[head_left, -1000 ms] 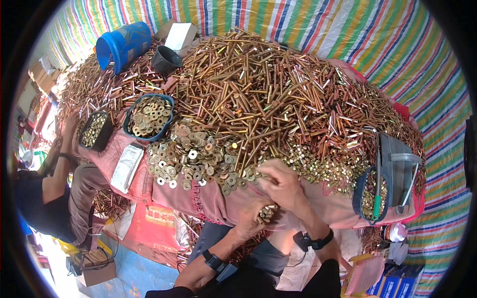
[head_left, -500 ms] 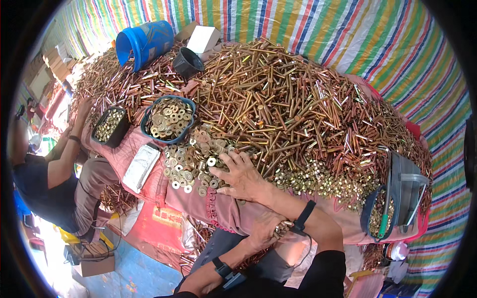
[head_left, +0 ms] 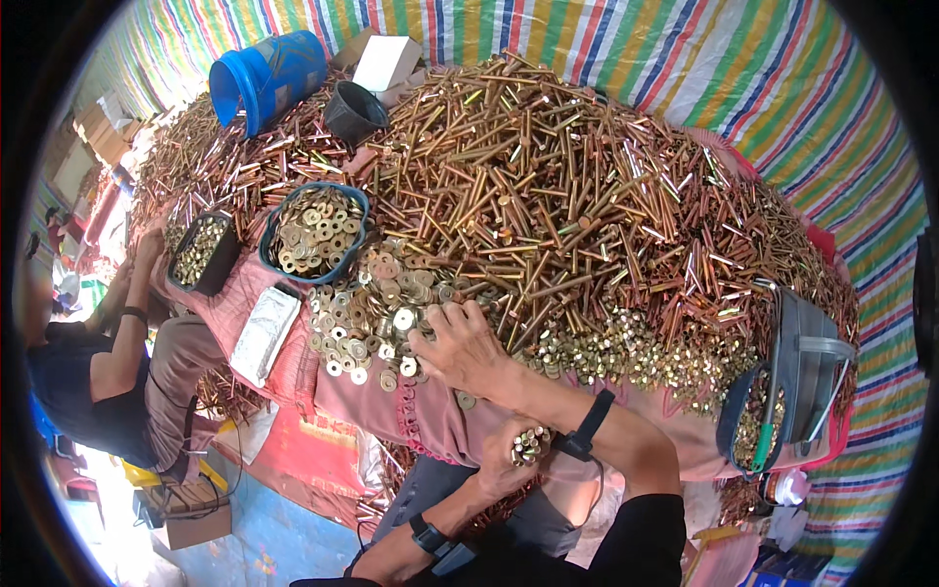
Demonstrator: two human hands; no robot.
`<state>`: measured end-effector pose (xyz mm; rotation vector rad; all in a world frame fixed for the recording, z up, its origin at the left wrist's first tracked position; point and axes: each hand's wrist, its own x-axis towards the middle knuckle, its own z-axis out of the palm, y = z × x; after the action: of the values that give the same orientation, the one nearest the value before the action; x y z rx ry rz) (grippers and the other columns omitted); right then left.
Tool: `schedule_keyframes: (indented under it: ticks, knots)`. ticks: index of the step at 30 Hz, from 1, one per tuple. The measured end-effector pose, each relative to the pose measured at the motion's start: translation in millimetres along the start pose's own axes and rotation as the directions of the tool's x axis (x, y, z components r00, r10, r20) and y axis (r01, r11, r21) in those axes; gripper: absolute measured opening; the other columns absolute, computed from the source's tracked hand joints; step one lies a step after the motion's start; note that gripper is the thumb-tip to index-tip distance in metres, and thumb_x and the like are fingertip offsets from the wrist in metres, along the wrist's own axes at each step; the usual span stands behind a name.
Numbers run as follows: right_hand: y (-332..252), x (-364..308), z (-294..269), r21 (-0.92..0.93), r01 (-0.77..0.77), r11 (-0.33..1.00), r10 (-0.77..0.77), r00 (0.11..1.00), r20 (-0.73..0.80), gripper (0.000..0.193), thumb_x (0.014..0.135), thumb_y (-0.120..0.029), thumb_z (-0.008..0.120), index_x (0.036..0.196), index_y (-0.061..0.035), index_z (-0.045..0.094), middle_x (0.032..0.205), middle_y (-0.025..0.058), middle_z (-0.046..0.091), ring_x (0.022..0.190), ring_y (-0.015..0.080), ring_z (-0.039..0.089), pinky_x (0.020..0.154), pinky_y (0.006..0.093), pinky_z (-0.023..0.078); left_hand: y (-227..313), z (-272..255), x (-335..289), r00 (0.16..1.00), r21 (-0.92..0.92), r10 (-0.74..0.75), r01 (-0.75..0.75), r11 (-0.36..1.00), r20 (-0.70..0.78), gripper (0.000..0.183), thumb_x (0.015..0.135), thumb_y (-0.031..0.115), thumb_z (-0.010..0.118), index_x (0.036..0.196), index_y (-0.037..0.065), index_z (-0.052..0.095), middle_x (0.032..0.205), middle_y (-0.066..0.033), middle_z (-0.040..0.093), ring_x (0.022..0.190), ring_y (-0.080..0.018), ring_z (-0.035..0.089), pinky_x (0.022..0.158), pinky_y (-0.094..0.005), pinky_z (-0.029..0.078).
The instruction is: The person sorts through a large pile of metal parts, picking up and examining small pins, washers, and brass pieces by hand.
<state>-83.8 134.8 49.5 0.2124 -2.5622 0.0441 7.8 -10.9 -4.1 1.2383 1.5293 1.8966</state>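
My left hand [head_left: 501,464], low in the middle, is closed around a bundle of bolts [head_left: 531,446]; their ends point up out of the fist. My right hand [head_left: 465,354] reaches across above it, palm down over the loose washers [head_left: 357,328]. Its fingers are bent, with the tips down among the washers at the edge of the bolt pile [head_left: 548,196]. What those fingertips grip, if anything, is hidden. One pale washer [head_left: 404,319] lies just left of the fingers. A blue-rimmed basin of washers [head_left: 364,247] stands beyond, to the left.
Small nuts [head_left: 636,357] spread along the pile's near right edge. A dark tub of nuts [head_left: 229,256] and a white packet [head_left: 267,336] lie left. At right stands a grey container [head_left: 804,367]. A blue bucket [head_left: 269,78] lies tipped behind. Another person [head_left: 108,362] sits at left.
My right hand's fingers, more spread before, have bent down into the washers. My left fist has turned, so the bolt ends now face up. The whole view has shifted slightly.
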Motion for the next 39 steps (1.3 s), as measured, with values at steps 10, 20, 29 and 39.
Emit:
schedule_keyframes:
  ticks: [10,20,29,39]
  knots:
    - [10,13,-3,0.025,0.174,0.984,-0.176,0.981,0.076,0.018,0.081,-0.012,0.066,0.099,-0.0061,0.065,0.086,0.0104,0.055,0.078,0.0251,0.059,0.055,0.0323,0.053,15,5,13,0.982,0.088,-0.066,0.083,0.993,-0.174,0.029,0.089,-0.001,0.079,0.115,-0.004,0.065,0.091,-0.0088,0.075,0.08,-0.0149,0.073,0.073,-0.031,0.059]
    - [34,-21,-64,0.157,-0.142,0.977,0.155,0.985,-0.076,0.03,0.075,-0.015,0.08,0.101,-0.0134,0.066,0.092,0.0091,0.055,0.08,0.0268,0.063,0.056,0.0359,0.055,13,2,15,0.984,0.109,-0.12,0.135,0.985,-0.134,0.034,0.086,0.002,0.079,0.116,-0.001,0.065,0.087,-0.0114,0.075,0.077,-0.0159,0.074,0.072,-0.0327,0.059]
    - [43,-170,-151,0.123,-0.418,0.9,0.429,0.899,-0.085,0.017,0.078,-0.002,0.079,0.092,-0.0089,0.071,0.104,0.0054,0.069,0.085,0.0253,0.063,0.066,0.0357,0.053,16,6,20,0.981,-0.02,-0.154,0.153,0.988,-0.122,0.016,0.094,-0.001,0.075,0.108,-0.002,0.065,0.093,-0.0047,0.073,0.082,-0.0096,0.066,0.074,-0.0259,0.055]
    - [41,-217,-166,0.183,-0.665,0.724,0.689,0.711,-0.141,0.023,0.085,-0.012,0.085,0.103,-0.0018,0.074,0.109,0.015,0.069,0.098,0.032,0.068,0.084,0.0411,0.056,18,19,39,0.98,0.02,-0.111,0.116,0.993,-0.167,0.022,0.086,-0.008,0.078,0.105,-0.002,0.067,0.097,-0.0076,0.063,0.087,-0.0164,0.064,0.075,-0.0287,0.053]
